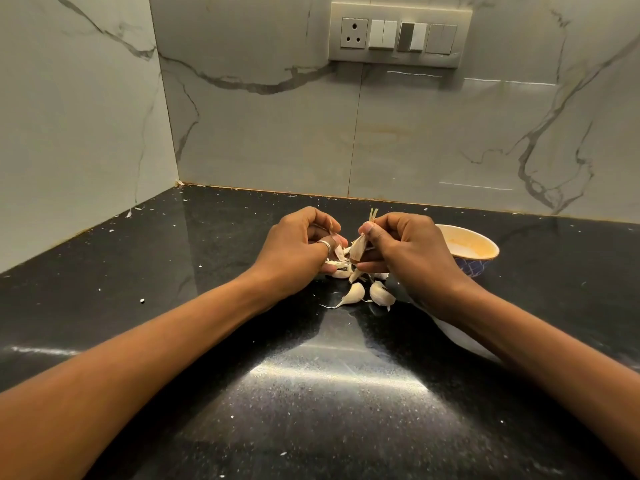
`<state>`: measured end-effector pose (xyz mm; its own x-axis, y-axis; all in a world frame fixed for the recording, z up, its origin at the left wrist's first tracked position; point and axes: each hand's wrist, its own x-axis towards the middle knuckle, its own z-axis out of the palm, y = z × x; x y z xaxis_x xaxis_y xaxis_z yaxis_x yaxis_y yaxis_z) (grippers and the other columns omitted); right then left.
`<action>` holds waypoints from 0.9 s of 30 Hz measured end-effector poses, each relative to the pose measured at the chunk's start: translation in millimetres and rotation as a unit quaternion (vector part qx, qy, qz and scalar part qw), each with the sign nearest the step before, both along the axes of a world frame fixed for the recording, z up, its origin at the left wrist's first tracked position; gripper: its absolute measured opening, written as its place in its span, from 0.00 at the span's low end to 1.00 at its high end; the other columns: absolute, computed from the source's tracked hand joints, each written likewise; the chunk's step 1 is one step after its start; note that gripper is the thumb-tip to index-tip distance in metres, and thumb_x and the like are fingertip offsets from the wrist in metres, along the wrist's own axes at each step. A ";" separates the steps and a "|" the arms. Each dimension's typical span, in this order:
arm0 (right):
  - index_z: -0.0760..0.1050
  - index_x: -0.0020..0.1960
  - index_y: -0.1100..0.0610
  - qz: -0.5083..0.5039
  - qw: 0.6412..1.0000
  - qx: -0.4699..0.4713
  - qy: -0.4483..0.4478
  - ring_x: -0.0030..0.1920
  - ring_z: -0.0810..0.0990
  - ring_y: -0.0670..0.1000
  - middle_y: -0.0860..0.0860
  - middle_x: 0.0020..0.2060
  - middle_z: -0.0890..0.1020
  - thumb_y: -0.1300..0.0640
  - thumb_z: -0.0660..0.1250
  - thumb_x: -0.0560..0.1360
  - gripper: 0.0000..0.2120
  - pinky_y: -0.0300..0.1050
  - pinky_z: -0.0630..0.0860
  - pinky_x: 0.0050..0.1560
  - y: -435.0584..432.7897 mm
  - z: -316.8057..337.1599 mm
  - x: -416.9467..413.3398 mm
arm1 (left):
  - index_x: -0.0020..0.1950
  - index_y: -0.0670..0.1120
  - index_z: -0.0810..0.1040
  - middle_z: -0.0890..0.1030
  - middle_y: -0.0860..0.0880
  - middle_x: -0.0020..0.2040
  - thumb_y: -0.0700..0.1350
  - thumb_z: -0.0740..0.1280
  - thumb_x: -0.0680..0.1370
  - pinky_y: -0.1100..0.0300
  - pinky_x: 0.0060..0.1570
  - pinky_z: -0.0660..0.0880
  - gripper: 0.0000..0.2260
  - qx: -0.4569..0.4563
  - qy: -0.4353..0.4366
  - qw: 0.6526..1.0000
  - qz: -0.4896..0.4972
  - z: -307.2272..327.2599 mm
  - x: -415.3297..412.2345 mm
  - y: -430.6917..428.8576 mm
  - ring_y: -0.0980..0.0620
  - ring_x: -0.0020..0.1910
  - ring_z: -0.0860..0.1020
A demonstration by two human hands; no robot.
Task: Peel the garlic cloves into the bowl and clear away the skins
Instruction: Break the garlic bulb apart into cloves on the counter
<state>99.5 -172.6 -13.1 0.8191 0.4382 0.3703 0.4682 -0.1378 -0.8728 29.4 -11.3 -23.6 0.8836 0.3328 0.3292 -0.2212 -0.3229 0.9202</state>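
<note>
My right hand [408,247] pinches an unpeeled garlic clove [358,249] between thumb and fingers, its dry stem sticking up past the thumb. My left hand [299,247], with a ring on one finger, is curled over garlic pieces and skins [337,263] just left of that clove; what its fingers hold is partly hidden. Two whole cloves [353,294] [381,294] lie on the black counter in front of my hands. A small bowl [485,249] with a pale orange inside and blue outside stands right behind my right hand.
The black stone counter [311,393] runs into a marble-tiled corner, with small skin flakes [141,300] scattered over it. A white object [460,337] lies partly hidden under my right forearm. A switch panel [398,34] is on the back wall.
</note>
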 end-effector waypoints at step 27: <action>0.84 0.53 0.58 0.060 0.998 -0.021 -0.009 0.47 0.88 0.56 0.55 0.44 0.88 0.62 0.75 0.76 0.06 0.59 0.84 0.54 -3.8 -4.2 5.9 | 0.50 0.51 0.86 0.86 0.49 0.41 0.50 0.76 0.75 0.51 0.41 0.80 0.06 0.102 -0.018 0.995 -0.008 -3.8 2.7 2.8 0.53 0.36 0.80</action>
<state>105.4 -176.4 -17.3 0.7529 0.5486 0.3636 0.4993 -0.1162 -0.8586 32.1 -8.5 -27.4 0.8748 0.2426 0.4195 -0.2589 -0.4977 0.8278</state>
